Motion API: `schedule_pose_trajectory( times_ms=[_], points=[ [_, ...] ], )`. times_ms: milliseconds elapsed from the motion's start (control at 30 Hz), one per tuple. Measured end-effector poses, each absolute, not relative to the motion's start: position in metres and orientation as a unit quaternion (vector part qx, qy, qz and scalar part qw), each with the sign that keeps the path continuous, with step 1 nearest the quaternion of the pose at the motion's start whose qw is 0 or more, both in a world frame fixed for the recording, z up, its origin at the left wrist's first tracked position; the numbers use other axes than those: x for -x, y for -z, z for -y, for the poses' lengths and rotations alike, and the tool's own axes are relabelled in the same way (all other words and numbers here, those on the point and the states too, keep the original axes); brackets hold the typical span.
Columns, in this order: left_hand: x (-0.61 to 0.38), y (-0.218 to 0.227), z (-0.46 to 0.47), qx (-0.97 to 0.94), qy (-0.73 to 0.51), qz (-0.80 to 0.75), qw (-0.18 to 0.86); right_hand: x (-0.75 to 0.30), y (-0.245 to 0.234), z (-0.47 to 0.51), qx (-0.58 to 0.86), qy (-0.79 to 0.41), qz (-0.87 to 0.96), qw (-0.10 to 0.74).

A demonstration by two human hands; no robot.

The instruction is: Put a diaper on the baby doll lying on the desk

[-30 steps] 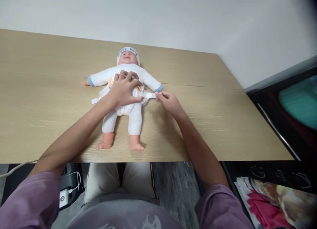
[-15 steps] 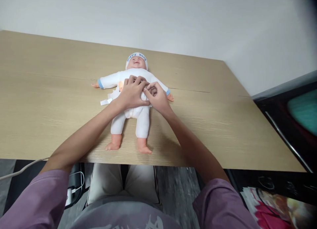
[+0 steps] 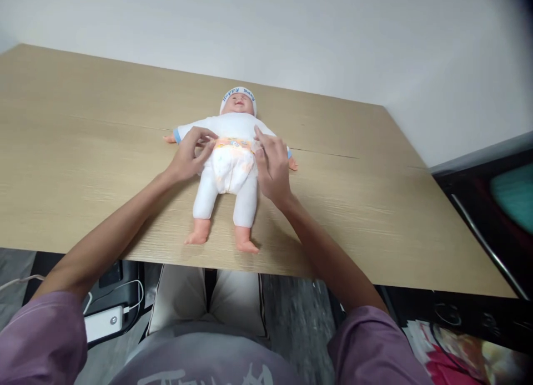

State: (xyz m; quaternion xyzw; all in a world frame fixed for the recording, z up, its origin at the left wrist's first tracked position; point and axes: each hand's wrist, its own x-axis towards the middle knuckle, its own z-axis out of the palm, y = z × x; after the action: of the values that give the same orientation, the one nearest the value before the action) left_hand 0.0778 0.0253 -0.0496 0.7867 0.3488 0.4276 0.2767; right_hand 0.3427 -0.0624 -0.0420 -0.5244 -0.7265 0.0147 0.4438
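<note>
A baby doll point(image 3: 233, 116) in a white suit and a white cap lies on its back on the wooden table point(image 3: 375, 207), feet toward me. A white diaper point(image 3: 230, 163) with an orange printed waistband covers its middle. My left hand point(image 3: 189, 155) is at the diaper's left waist edge, fingers curled in a pinch on the diaper's tab. My right hand point(image 3: 272, 171) lies against the diaper's right side, fingers stretched up along the doll's waist and pressing there, holding nothing.
The table meets a white wall at the back. A dark cabinet point(image 3: 491, 207) stands to the right. Under the table edge are my knees, a white charger with cables point(image 3: 104, 321) on the left, and printed pictures point(image 3: 458, 351) at lower right.
My right hand brought the right tab across to the diaper's front and now presses its side. My left hand left the doll's belly for the left tab, which no longer sticks out.
</note>
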Motion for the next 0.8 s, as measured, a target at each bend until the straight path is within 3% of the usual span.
schedule_pose_trajectory(
  times_ms=[100,300,433,533,733,800],
  points=[
    [-0.067,0.07,-0.031,-0.753,-0.418,-0.388,0.328,-0.327,0.025,0.046,0.535,-0.012,0.717,0.446],
    [-0.072,0.088,-0.048,-0.661,-0.432,-0.384,0.478,-0.296,0.009,0.011,0.501,-0.059,0.78,0.372],
    [-0.067,0.088,-0.055,-0.647,-0.434,-0.382,0.497,-0.285,0.018,-0.001,0.511,-0.061,0.792,0.328],
    [-0.059,0.086,-0.056,-0.689,-0.427,-0.395,0.432,-0.284,0.028,-0.006,0.514,-0.047,0.798,0.312],
    [-0.039,0.089,-0.042,-0.783,-0.357,-0.494,0.125,-0.288,0.031,-0.008,0.511,-0.039,0.803,0.303],
    [-0.033,0.09,-0.035,-0.785,-0.309,-0.531,0.079,-0.287,0.031,-0.008,0.515,-0.04,0.804,0.296]
  ],
)
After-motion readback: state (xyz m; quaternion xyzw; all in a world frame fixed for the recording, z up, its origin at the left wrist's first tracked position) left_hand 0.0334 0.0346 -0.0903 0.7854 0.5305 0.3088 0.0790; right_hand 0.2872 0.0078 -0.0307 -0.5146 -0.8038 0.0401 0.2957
